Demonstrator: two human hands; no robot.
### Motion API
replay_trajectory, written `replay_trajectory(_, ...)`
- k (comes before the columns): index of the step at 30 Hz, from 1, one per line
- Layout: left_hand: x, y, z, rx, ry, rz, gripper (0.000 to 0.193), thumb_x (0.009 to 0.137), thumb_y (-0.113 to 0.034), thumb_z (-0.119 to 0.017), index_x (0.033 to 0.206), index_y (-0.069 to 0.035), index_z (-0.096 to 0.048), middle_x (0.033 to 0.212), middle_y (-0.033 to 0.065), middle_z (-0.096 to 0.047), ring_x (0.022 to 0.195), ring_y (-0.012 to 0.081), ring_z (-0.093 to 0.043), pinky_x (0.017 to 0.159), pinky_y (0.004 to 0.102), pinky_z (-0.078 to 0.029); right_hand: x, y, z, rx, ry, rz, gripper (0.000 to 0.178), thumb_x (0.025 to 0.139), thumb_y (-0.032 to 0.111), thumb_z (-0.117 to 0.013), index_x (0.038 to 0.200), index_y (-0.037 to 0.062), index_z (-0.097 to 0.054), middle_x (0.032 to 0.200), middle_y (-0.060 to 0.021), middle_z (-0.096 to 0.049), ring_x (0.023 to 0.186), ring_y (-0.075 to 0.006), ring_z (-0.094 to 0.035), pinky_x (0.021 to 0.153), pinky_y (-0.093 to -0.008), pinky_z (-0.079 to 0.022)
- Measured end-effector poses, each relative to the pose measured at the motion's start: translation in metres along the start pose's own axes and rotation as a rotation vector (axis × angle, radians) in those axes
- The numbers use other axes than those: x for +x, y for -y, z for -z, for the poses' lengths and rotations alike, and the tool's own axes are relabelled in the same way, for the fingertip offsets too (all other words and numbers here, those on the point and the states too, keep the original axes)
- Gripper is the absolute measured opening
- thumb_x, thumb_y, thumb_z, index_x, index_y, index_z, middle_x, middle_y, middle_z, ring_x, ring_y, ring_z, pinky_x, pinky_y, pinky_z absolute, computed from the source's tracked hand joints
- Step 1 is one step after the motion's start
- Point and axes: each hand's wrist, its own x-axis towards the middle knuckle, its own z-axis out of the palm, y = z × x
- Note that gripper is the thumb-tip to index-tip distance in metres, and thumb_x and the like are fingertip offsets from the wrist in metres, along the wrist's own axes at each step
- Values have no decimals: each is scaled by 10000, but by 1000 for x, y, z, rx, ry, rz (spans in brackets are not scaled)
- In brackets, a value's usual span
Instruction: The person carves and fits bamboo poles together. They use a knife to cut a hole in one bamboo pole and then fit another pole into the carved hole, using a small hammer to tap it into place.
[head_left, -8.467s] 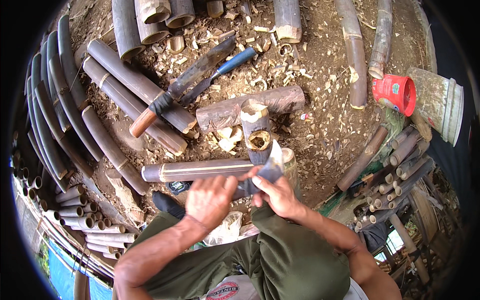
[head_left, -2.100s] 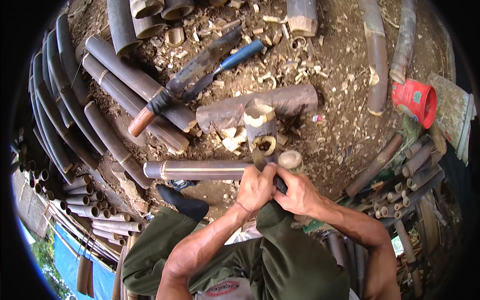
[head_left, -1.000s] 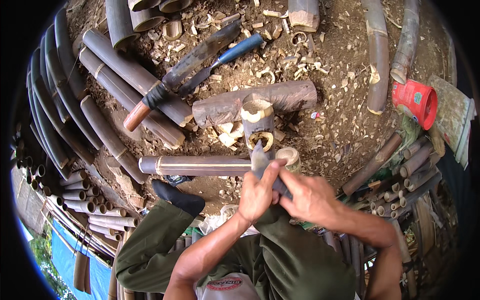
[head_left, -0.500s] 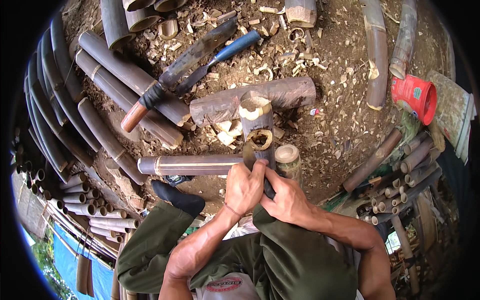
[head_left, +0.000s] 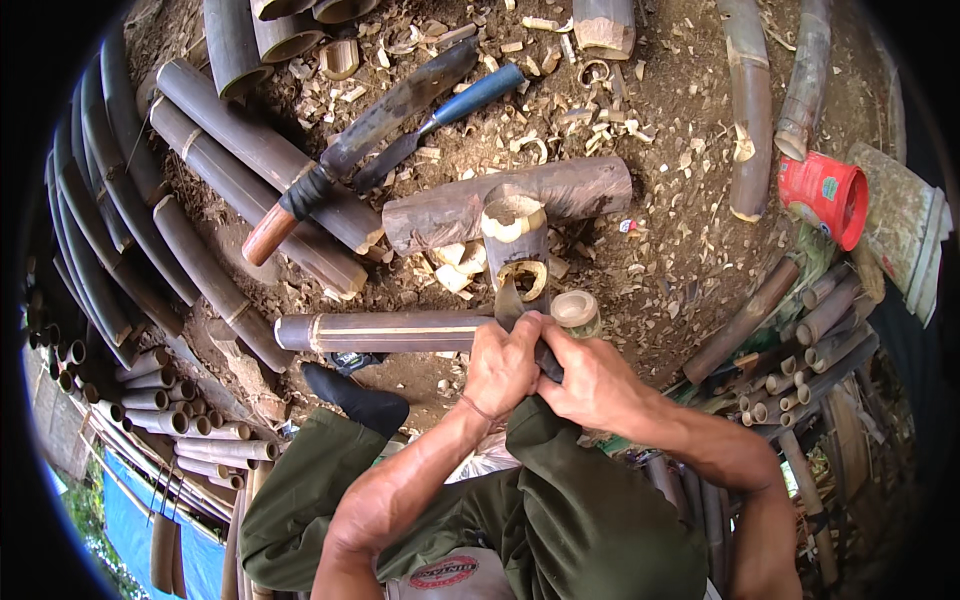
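Observation:
A knife with a dark handle points away from me, its blade tip at the rough hole in a dark bamboo tube. My right hand is closed round the knife handle. Close against it, my left hand is closed near the base of the blade, thumb pressed there; its other fingers are partly hidden. The tube's far end has a pale, shaved rim and rests over a thick brown log. Another bamboo pole with a pale stripe lies crosswise, its right end hidden behind my left hand.
Beyond the log lie a large machete and a blue-handled blade. A pale-topped bamboo stump stands right of the tube. Bamboo poles lie at left, with a red bucket at right. Shavings cover the soil.
Both hands and the knife have shifted slightly right. The blade has turned, showing a broader face at the hole's near edge.

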Motion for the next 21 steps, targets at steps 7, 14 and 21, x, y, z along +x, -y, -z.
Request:
replay_trajectory(7,3,1,24,742,-123,-532,280,934,-233,-526,844,5,-643,675,303,-588,692,463,-629,575,539,-476,0,6,-48,292,-225,-13,569,801,90,-657,1294,-85,-434,855,-307,-648,833,-457,-662,692,-475,-551)
replay_trajectory(14,2,-12,10,591,62,-346,361,943,-288,-499,906,33,-659,694,305,-621,714,457,-659,634,501,-514,-11,-3,-28,45,-251,28,529,790,72,-648,1287,-9,-484,972,-252,-658,845,-413,-671,713,-457,-564)
replay_trajectory(21,-2,-40,-37,-146,92,-134,408,995,-302,-461,908,68,-611,621,82,-592,552,162,-569,527,329,-469,5,5,72,-387,-36,53,253,791,126,-649,1021,33,-599,749,-198,-672,698,-404,-667,625,-492,-537)
